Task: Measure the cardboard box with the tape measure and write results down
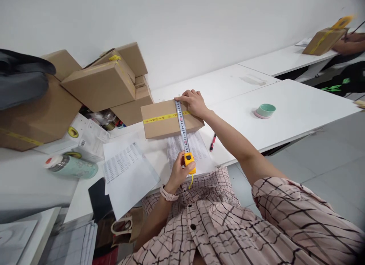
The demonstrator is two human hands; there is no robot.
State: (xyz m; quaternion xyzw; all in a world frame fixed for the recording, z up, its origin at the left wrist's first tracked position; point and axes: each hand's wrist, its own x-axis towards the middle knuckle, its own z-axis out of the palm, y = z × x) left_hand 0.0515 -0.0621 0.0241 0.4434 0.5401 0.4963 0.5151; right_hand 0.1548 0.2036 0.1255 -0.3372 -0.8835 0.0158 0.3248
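A closed cardboard box [159, 126] with yellow printed tape lies on the white table in front of me. My left hand [181, 169], a pale watch on its wrist, is wrapped round a yellow tape measure [188, 157] near the table's front edge. The measure's metal blade [180, 122] runs out across the top of the box to its far edge. There my right hand [195, 102] presses the blade's end against the box, thumb on the blade and fingers bent over the far side. Printed sheets [201, 147] lie partly under the box.
Cardboard boxes [99, 84] are piled at the left, beside a mint bottle [72, 166] and more papers [125, 173]. A red and black pen [213, 142] lies right of the box, with a green bowl [265, 110] farther right. Another person's arm [350, 44] is at a box far right.
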